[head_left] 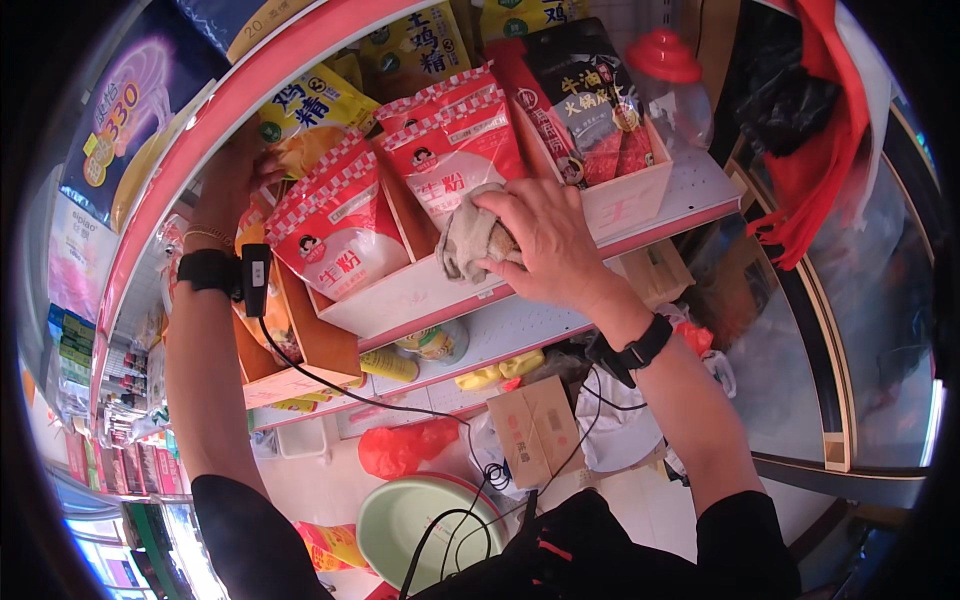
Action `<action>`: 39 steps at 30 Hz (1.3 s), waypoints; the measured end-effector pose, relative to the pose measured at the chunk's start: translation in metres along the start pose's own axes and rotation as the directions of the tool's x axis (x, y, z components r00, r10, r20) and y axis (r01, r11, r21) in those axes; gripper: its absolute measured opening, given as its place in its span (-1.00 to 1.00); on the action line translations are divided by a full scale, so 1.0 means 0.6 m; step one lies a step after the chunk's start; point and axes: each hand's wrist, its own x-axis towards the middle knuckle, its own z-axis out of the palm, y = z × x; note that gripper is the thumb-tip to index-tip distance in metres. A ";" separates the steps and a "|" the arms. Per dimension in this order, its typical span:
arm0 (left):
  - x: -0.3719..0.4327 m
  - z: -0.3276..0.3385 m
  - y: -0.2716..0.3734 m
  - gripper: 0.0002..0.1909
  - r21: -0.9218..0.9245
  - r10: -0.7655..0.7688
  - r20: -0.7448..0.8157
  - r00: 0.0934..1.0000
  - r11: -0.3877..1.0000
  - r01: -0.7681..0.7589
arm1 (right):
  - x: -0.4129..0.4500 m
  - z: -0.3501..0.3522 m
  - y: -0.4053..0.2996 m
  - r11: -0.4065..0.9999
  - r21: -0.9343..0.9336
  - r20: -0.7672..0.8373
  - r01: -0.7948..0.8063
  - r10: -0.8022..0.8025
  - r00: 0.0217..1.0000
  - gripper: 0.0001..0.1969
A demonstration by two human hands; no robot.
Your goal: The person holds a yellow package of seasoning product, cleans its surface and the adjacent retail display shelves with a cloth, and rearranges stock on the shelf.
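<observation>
My right hand (544, 240) grips a crumpled grey-beige cloth (472, 236) against the front of a white divided box (420, 292) on a shop shelf. Red-and-white bags of starch (341, 232) stand upright in that box, just left of the cloth, with more such bags (457, 150) behind it. My left hand (244, 161) reaches in at the upper left, beside a yellow seasoning bag (307, 109); its fingers are partly in shadow, and whether they hold the bag cannot be told. Black and red hotpot base packets (585, 97) fill the compartment to the right.
A clear jar with a red lid (667, 90) stands right of the box. Red bags hang at the upper right (832, 142). Lower down are a cardboard box (534, 431), a green basin (427, 525) and a red plastic bag (409, 448). Black cables (375, 401) hang across the view.
</observation>
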 end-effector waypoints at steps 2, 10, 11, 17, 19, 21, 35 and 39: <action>0.012 0.017 -0.006 -0.47 0.124 -0.084 -0.134 0.987 0.987 0.101 | -0.001 -0.002 0.005 1.000 -0.004 -0.007 0.004 -0.004 1.000 -0.38; 0.065 -0.022 -0.012 -0.56 0.222 -0.046 -0.020 0.999 0.974 0.050 | -0.006 0.014 0.008 0.999 0.027 -0.104 0.046 -0.043 0.994 -0.39; 0.064 -0.018 -0.022 -0.56 0.221 -0.054 -0.015 0.998 0.974 0.056 | -0.006 0.015 0.009 0.999 0.016 -0.097 0.040 -0.038 0.995 -0.39; 0.080 -0.003 -0.016 -0.49 0.088 -0.140 0.143 0.980 0.988 0.128 | -0.006 0.009 0.014 1.000 0.003 -0.081 0.016 -0.015 0.997 -0.38; 0.097 -0.018 -0.030 -0.49 0.104 -0.150 0.096 0.984 0.985 0.140 | -0.007 0.017 0.006 0.999 0.001 -0.098 0.039 -0.038 0.994 -0.36; 0.098 -0.027 -0.049 -0.49 -0.017 -0.093 0.143 0.985 0.995 0.097 | -0.007 0.017 0.003 0.999 -0.003 -0.089 0.040 -0.040 0.995 -0.36; 0.090 -0.049 -0.094 -0.55 -0.206 -0.188 0.075 0.979 0.958 0.200 | -0.009 0.015 -0.003 0.998 0.033 -0.053 0.049 -0.047 0.997 -0.28; 0.051 -0.011 -0.029 -0.54 0.146 -0.194 -0.061 0.979 0.968 0.201 | -0.014 0.008 0.014 0.999 0.028 -0.056 0.046 -0.044 0.997 -0.28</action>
